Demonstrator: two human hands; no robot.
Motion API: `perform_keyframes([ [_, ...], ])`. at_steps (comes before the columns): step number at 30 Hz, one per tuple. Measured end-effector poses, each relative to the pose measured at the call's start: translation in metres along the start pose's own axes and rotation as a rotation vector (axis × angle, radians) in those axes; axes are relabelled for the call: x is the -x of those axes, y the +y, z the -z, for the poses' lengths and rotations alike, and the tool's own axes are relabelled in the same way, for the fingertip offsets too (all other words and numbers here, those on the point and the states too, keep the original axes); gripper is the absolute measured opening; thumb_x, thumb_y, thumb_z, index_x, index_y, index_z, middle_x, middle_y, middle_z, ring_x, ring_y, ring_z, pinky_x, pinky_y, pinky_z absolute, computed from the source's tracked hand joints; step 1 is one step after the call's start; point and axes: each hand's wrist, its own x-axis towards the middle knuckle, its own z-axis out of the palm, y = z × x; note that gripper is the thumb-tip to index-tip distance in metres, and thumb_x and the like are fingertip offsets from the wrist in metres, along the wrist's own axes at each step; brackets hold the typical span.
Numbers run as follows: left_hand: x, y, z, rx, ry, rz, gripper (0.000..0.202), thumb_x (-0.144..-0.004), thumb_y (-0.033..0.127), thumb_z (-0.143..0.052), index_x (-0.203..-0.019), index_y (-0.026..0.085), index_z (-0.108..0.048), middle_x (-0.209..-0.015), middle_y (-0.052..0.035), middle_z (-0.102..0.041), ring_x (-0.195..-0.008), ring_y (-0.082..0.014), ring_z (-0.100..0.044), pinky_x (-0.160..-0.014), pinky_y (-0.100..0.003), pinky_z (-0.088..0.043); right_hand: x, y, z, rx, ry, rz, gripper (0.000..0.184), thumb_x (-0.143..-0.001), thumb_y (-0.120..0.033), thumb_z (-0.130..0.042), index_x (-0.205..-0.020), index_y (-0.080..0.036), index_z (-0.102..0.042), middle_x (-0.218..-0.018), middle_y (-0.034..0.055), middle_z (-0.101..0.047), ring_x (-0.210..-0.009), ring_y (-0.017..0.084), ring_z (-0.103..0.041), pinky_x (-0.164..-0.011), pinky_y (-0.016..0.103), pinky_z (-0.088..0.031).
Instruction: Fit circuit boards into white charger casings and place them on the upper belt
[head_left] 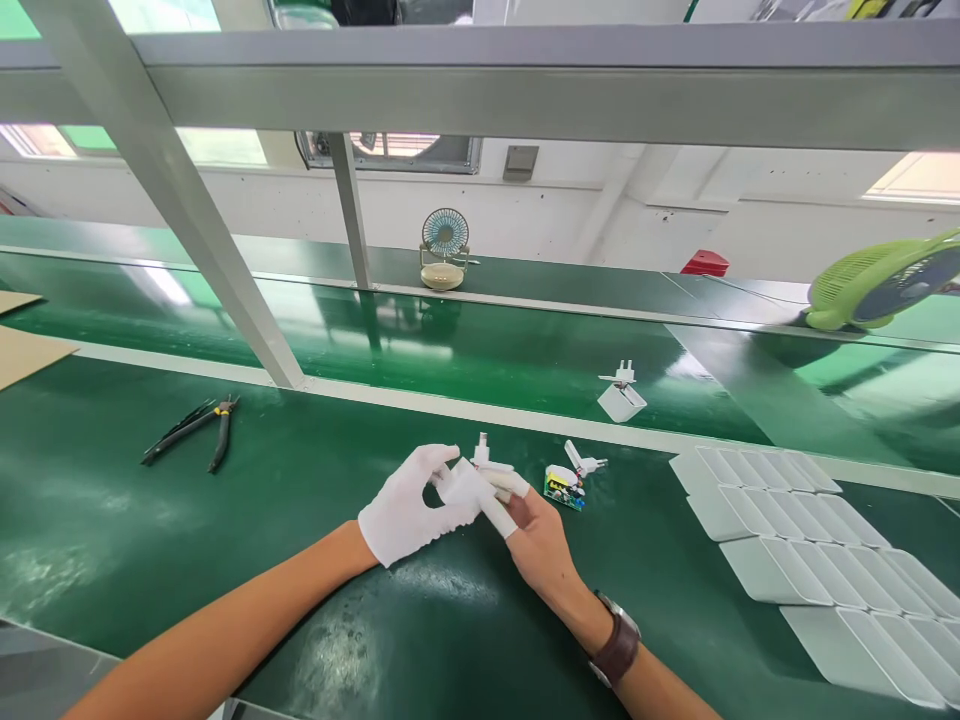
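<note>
two hands are meeting low over the dark green worktop (pixel 225 560), both pinching a small white plastic plug piece (pixel 482 458). the left hand (pixel 405 515), wearing a white cloth glove, is closing thumb and fingers on it. the right hand (pixel 536 540), bare with white fingertip covers, is gripping its other side. a small green circuit board (pixel 564 488) is lying just beside them, and black-handled pliers (pixel 199 430) are lying well apart on the left.
</note>
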Motion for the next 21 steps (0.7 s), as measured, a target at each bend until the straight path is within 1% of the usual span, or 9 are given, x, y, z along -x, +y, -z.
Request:
perform_keyframes([
  [2,-0.002,-0.002,0.001,-0.027,-0.053,0.112,0.053,-0.078,0.031,-0.075,-0.126,0.022,-0.056,-0.106,-0.0048,-0.069,-0.087,-0.0184,-0.066,-0.081,-0.036,-0.057,0.000,0.004,0.005,0.300,-0.009,0.258,0.030,-0.092,-0.027,-0.066,-0.121,-0.029,-0.070,-0.128,0.0070,-0.066,-0.118,0.025,-0.063,-0.103,0.042,-0.054],
  [4,-0.004,-0.003,0.003,-0.116,-0.164,0.160,0.033,-0.076,0.035,-0.075,-0.104,0.022,-0.066,-0.090,-0.0020,-0.069,-0.080,-0.0184,-0.064,-0.076,-0.035,-0.055,0.001,0.007,0.007,0.534,-0.074,0.454,0.035,-0.095,-0.020,-0.060,-0.127,-0.031,-0.066,-0.132,0.0072,-0.064,-0.122,0.024,-0.062,-0.107,0.042,-0.052],
  [6,-0.007,-0.001,0.006,-0.192,-0.265,0.194,0.022,-0.074,0.039,-0.077,-0.081,0.021,-0.066,-0.077,0.0002,-0.065,-0.072,-0.0171,-0.061,-0.069,-0.032,-0.052,0.001,0.011,0.008,0.676,-0.119,0.566,0.042,-0.096,-0.016,-0.056,-0.136,-0.030,-0.060,-0.136,0.0089,-0.062,-0.124,0.024,-0.061,-0.108,0.043,-0.052],
  [8,-0.012,-0.002,0.011,-0.201,-0.281,0.258,0.024,-0.072,0.041,-0.078,-0.076,0.021,-0.066,-0.073,0.0014,-0.064,-0.066,-0.0154,-0.058,-0.062,-0.029,-0.049,0.002,0.015,0.008,0.765,-0.113,0.622,0.048,-0.097,-0.015,-0.054,-0.143,-0.027,-0.052,-0.140,0.0124,-0.058,-0.128,0.025,-0.059,-0.107,0.045,-0.053],
  [12,-0.048,-0.022,0.035,-0.196,-0.075,0.411,0.024,-0.072,0.038,-0.077,-0.089,0.022,-0.072,-0.084,-0.0002,-0.072,-0.073,-0.0166,-0.064,-0.069,-0.029,-0.052,0.005,0.025,0.007,0.883,-0.091,0.688,0.047,-0.098,-0.016,-0.052,-0.144,-0.021,-0.048,-0.141,0.0173,-0.056,-0.130,0.028,-0.058,-0.104,0.047,-0.056],
  [14,-0.077,-0.039,0.057,-0.282,0.092,0.488,0.026,-0.071,0.036,-0.077,-0.090,0.020,-0.072,-0.089,-0.0027,-0.074,-0.083,-0.0197,-0.066,-0.078,-0.030,-0.053,0.006,0.028,0.008,0.934,-0.119,0.697,0.045,-0.098,-0.016,-0.052,-0.143,-0.020,-0.048,-0.140,0.0178,-0.057,-0.128,0.029,-0.060,-0.101,0.047,-0.059],
  [16,-0.106,-0.057,0.082,-0.357,0.194,0.535,0.026,-0.073,0.038,-0.075,-0.090,0.017,-0.072,-0.089,-0.0052,-0.073,-0.088,-0.0226,-0.066,-0.083,-0.033,-0.051,0.007,0.030,0.009,0.981,-0.156,0.698,0.045,-0.098,-0.016,-0.050,-0.142,-0.019,-0.048,-0.139,0.0180,-0.059,-0.125,0.029,-0.062,-0.099,0.047,-0.060],
  [19,-0.134,-0.078,0.114,-0.431,0.306,0.604,0.021,-0.073,0.033,-0.076,-0.083,0.016,-0.070,-0.084,-0.0076,-0.073,-0.090,-0.0261,-0.066,-0.087,-0.037,-0.050,0.008,0.029,0.010,1.020,-0.174,0.701,0.044,-0.097,-0.015,-0.050,-0.141,-0.018,-0.049,-0.137,0.0183,-0.060,-0.122,0.029,-0.064,-0.097,0.046,-0.061],
  [21,-0.142,-0.087,0.123,-0.442,0.352,0.627,0.019,-0.074,0.030,-0.075,-0.084,0.015,-0.069,-0.082,-0.0079,-0.072,-0.088,-0.0251,-0.067,-0.086,-0.038,-0.051,0.008,0.028,0.009,1.031,-0.181,0.706,0.044,-0.097,-0.014,-0.049,-0.141,-0.017,-0.050,-0.135,0.0179,-0.062,-0.122,0.028,-0.064,-0.098,0.045,-0.060],
])
